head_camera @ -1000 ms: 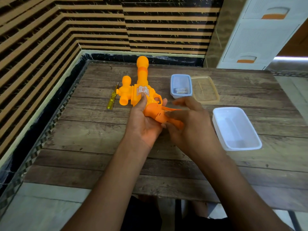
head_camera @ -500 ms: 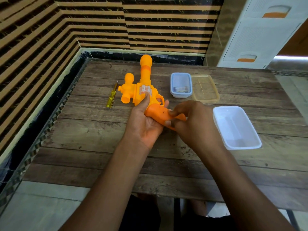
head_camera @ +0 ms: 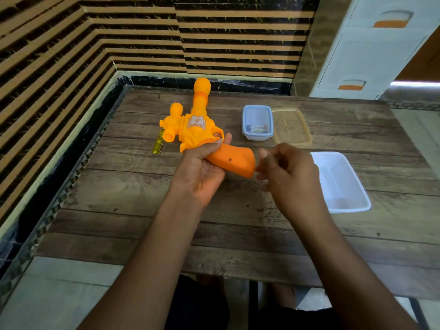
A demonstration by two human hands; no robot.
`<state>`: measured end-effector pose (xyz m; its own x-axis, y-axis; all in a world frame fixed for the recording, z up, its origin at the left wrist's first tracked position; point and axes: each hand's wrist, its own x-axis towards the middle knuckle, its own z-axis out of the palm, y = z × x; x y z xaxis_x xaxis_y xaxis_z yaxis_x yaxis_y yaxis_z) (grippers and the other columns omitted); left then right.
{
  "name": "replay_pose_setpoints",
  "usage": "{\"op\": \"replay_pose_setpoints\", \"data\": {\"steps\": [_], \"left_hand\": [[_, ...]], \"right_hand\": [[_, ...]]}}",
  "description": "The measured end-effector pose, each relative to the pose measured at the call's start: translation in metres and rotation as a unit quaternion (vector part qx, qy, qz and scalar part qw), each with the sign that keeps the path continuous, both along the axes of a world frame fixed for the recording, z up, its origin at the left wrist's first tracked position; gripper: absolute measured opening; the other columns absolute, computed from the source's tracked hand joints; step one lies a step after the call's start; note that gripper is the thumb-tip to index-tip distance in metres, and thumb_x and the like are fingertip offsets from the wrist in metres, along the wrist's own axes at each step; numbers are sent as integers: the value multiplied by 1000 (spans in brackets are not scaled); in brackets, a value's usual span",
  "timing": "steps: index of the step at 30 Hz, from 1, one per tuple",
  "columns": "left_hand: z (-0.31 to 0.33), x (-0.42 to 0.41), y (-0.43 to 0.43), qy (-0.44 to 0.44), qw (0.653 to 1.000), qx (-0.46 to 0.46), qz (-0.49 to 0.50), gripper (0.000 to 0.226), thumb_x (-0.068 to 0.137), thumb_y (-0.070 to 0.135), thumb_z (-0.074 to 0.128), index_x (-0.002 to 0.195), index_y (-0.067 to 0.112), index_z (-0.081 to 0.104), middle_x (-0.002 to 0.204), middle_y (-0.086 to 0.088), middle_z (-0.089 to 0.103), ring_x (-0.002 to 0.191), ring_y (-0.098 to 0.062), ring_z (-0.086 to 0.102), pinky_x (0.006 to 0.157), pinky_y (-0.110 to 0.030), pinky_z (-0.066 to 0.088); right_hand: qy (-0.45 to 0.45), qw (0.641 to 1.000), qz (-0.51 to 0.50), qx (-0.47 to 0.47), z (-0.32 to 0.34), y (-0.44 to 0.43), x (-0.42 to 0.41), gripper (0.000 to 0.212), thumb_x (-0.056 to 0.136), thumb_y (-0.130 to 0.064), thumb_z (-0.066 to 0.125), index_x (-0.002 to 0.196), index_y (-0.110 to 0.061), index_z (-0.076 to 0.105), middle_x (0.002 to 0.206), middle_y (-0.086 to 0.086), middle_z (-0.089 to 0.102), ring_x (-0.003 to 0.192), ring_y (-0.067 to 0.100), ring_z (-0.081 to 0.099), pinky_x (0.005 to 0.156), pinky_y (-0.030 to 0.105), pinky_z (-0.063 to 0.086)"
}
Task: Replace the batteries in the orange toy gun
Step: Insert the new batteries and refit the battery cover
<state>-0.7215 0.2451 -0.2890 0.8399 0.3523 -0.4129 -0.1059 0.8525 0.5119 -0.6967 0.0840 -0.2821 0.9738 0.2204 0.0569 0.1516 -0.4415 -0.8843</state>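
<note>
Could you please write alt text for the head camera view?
A person's left hand grips an orange toy gun over a wooden table, while the right hand, fingers curled, hovers at the butt of its handle. A yellow screwdriver lies beside the gun; a pale blue container, a lid and a white tray sit to the right.

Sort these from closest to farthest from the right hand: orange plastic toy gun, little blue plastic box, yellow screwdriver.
From the right hand:
1. Orange plastic toy gun: its grip is right at the fingertips.
2. Little blue plastic box: farther back on the table.
3. Yellow screwdriver: far left.
</note>
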Motion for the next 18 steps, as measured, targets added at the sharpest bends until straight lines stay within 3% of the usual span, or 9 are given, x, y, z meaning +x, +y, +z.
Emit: {"op": "replay_pose_setpoints", "data": {"steps": [2,4,6,10,12,15,18], "left_hand": [[0,0,3,-3,1000,-2,7,61,91,-10,59,149,8,48,133,-14,68,121,-33,68,83,-42,62],[0,0,6,-4,1000,-5,13,60,92,-10,59,148,8,49,136,-15,67,121,-33,68,75,-40,65],[0,0,8,-5,1000,-5,16,55,94,-10,58,145,9,51,133,-14,67,123,-33,67,75,-39,65],[2,1,7,-6,1000,-6,10,40,95,-9,56,130,10,58,131,-13,67,126,-33,65,78,-41,63],[2,0,6,-8,1000,-7,9,42,96,-9,56,133,11,56,133,-14,66,127,-34,64,77,-41,64],[4,-1,8,-13,1000,-6,14,52,96,-8,57,144,11,51,138,-15,65,127,-34,64,69,-39,65],[4,-1,9,-17,1000,-8,20,58,95,-8,58,148,12,48,138,-14,65,127,-34,64,71,-39,65]], "right_hand": [[75,992,80,-64,-3,-6,2,22,91,-25,62,72,-19,71,66,7,72,65,30,70,66,53,62],[154,967,176,-103,-2,-8,0,20,91,-11,72,74,-20,78,61,2,71,57,19,65,61,38,56],[163,953,220,-131,-2,-6,-4,12,85,-11,81,83,-22,83,60,-7,69,54,1,59,61,24,49],[119,955,223,-156,-5,5,-14,19,79,-13,87,91,-27,84,70,-11,74,56,-10,60,59,5,42],[101,954,224,-174,-7,11,-19,20,79,-14,86,92,-29,84,76,-10,75,64,-7,64,62,6,44],[94,952,221,-190,-8,18,-24,20,79,-15,85,92,-29,83,84,-8,77,79,6,70,74,19,53],[81,951,224,-199,-8,22,-26,17,78,-15,85,86,-29,82,83,-8,77,80,7,70,76,21,54]]}}
